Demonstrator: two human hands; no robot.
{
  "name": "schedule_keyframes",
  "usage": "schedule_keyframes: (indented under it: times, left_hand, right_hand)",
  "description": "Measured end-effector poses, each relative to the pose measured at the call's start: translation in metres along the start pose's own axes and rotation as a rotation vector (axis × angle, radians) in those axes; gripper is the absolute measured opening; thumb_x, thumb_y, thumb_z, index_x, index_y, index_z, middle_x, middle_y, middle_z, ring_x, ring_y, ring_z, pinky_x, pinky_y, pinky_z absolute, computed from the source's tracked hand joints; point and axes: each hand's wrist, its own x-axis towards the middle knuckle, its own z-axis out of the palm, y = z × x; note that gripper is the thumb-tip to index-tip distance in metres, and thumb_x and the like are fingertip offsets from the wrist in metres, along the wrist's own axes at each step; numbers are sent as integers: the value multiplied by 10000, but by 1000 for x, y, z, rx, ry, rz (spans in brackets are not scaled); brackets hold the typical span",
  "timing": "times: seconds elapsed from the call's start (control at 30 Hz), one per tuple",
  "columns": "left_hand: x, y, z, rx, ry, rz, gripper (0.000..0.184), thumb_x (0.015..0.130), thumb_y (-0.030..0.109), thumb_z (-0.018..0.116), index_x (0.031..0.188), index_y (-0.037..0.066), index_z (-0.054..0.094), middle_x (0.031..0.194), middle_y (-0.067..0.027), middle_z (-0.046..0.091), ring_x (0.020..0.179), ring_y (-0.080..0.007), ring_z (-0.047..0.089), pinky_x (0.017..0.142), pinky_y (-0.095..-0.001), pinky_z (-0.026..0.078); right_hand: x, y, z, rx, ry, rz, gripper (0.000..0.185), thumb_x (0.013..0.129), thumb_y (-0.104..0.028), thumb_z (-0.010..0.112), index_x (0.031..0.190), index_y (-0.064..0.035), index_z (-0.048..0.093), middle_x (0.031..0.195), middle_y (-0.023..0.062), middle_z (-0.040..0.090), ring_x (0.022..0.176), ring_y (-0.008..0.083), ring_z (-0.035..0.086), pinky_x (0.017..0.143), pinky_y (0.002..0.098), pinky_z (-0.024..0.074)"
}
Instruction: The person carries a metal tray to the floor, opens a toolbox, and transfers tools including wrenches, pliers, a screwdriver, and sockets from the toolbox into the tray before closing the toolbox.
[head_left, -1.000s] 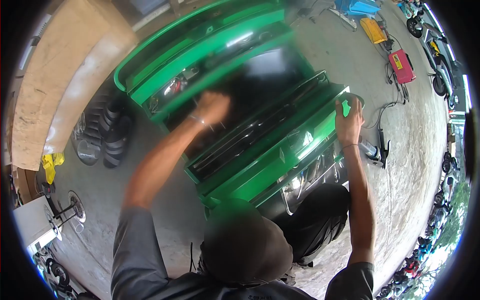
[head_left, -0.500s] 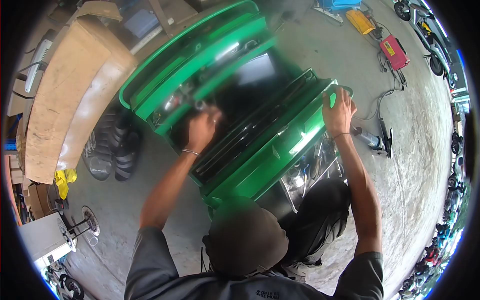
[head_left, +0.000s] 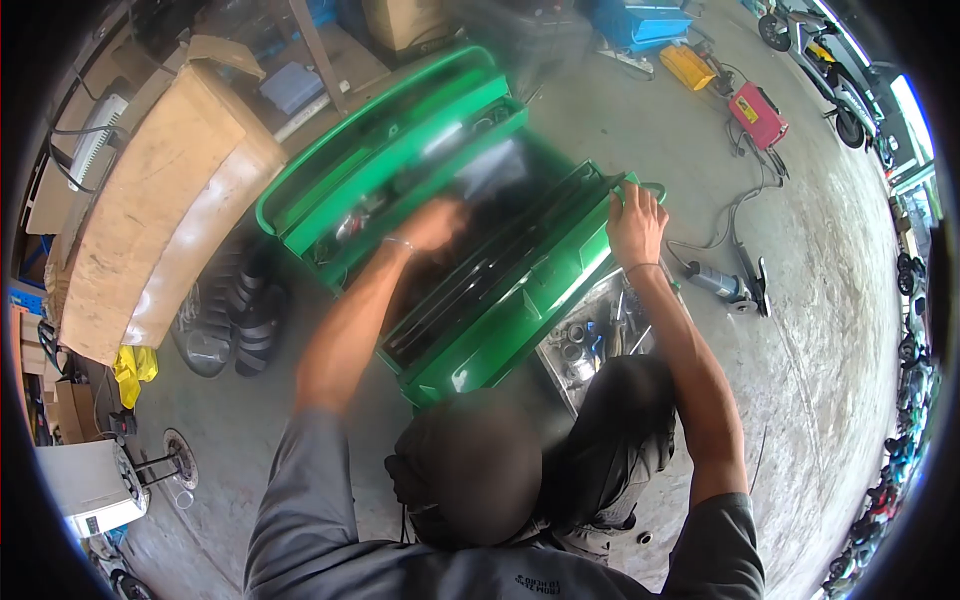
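Note:
A green metal cantilever toolbox [head_left: 510, 318] stands opened out on the floor before me, its trays spread to both sides. My right hand [head_left: 637, 228] grips the rim at its right end, fingers curled over the edge. Down in the dark middle of the toolbox is my left hand [head_left: 438, 225]; its fingers are blurred and partly hidden, so I cannot make out anything in them. Small metal parts [head_left: 350, 222] lie in the far tray. Beside my knee, a metal tray [head_left: 562, 378] holds sockets and wrenches.
Left of the toolbox stand a long cardboard box [head_left: 165, 210] and dark sandals [head_left: 258, 325]. To the right, an angle grinder [head_left: 720, 283] lies on the concrete with its cord, a red machine [head_left: 758, 115] farther back. Parked motorbikes [head_left: 850, 125] line the right side.
My left hand has reached farther into the toolbox, away from me and to the right. My right hand stays on the rim. The whole view has shifted slightly.

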Motion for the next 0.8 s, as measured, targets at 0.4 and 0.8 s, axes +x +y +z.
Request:
schedule_keyframes:
  times: [0.4, 0.8]
  left_hand:
    - [1, -6, 27, -111, 209, -46, 201, 907, 36, 611, 1103, 36, 658, 1039, -168, 712, 957, -341, 676, 857, -417, 515]
    - [5, 3, 29, -996, 875, -155, 167, 973, 111, 633, 1100, 12, 591, 1099, -144, 679, 1028, -224, 669, 865, -366, 588]
  right_hand:
    - [0, -3, 0, -16, 17, -30, 185, 934, -202, 589, 1085, -95, 582, 1007, 118, 627, 978, 305, 622, 911, 471, 422]
    - [-2, -2, -3, 62, 53, -67, 170, 897, -173, 608, 1034, -76, 582, 921, 121, 615, 909, 322, 624, 832, 445, 473]
